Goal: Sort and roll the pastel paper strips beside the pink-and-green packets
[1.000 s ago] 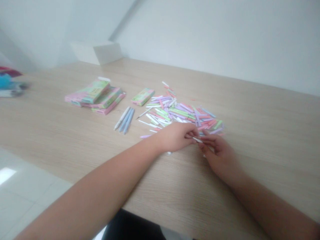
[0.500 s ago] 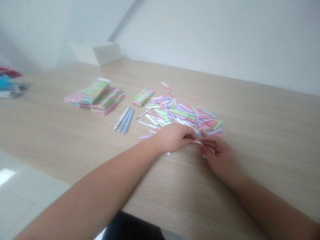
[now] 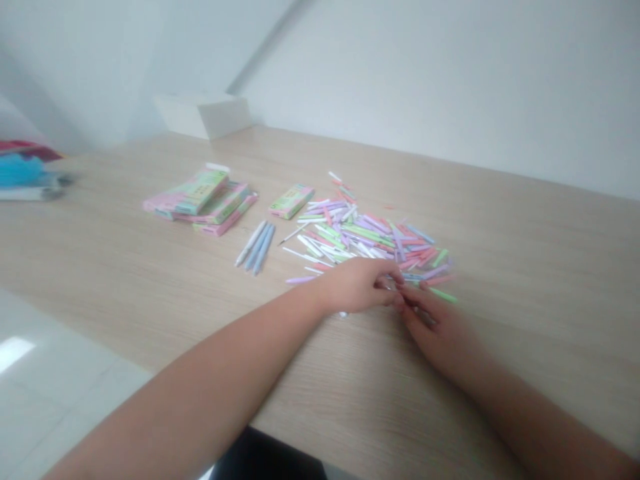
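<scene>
My left hand [image 3: 363, 285] and my right hand [image 3: 437, 327] meet fingertip to fingertip just in front of a loose pile of pen parts [image 3: 367, 230] in white, purple, green and coral. Both are closed in a pinch around a small white pen part, which the fingers almost wholly hide now. Left of the pile, several pens [image 3: 256, 247] in white and pale blue lie side by side. A thin refill with a dark tip [image 3: 293, 233] rests between them and the pile. Another small white piece [image 3: 343, 314] shows beneath my left wrist.
Several pink and green boxes [image 3: 200, 197] are stacked at the left of the wooden table [image 3: 525, 287], and a single similar box [image 3: 291, 201] lies behind the pens. A white box [image 3: 205, 117] stands against the wall. Blue and red items [image 3: 25, 170] sit at the far left.
The whole view has shifted slightly, so things appear a little lower and further right. My fingertips have drawn closer together, covering the white part that showed between them before.
</scene>
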`<action>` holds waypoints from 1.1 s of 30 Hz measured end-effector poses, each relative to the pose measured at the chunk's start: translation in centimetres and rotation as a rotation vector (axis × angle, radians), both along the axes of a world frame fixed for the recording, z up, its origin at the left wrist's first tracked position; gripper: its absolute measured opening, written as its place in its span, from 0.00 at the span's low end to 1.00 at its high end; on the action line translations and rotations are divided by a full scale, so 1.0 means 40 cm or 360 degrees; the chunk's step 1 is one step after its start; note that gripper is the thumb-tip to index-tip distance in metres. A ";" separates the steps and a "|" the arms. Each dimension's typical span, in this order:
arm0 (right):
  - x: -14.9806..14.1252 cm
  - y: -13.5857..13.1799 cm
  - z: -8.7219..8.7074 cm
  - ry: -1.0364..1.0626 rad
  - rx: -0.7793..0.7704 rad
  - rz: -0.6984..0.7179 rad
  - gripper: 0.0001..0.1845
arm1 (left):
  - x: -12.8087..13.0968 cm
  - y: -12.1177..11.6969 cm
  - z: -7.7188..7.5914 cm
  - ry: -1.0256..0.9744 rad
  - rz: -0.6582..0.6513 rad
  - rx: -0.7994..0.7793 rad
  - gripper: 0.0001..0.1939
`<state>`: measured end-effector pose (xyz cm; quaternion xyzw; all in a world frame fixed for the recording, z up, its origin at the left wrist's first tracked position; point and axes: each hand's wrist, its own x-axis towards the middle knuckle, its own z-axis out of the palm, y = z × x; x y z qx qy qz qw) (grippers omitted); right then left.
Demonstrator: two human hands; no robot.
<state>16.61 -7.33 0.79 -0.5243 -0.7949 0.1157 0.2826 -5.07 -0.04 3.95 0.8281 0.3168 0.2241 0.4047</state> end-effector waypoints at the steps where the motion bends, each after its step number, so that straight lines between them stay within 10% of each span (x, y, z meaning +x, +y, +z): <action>1: -0.001 0.000 0.000 0.0016 0.0008 -0.0017 0.17 | 0.000 0.001 -0.001 -0.0001 -0.0005 0.0022 0.17; 14: -0.006 0.006 0.001 -0.0022 0.0008 0.0024 0.14 | -0.007 -0.008 0.009 0.0120 -0.0024 0.0145 0.38; 21: -0.017 0.014 -0.015 0.0256 -0.0094 -0.0321 0.15 | -0.029 0.036 -0.014 0.0271 0.0449 0.0817 0.22; 33: -0.037 0.043 -0.031 0.0417 -0.0059 -0.0308 0.11 | 0.013 0.085 -0.050 0.0771 0.0409 0.1164 0.16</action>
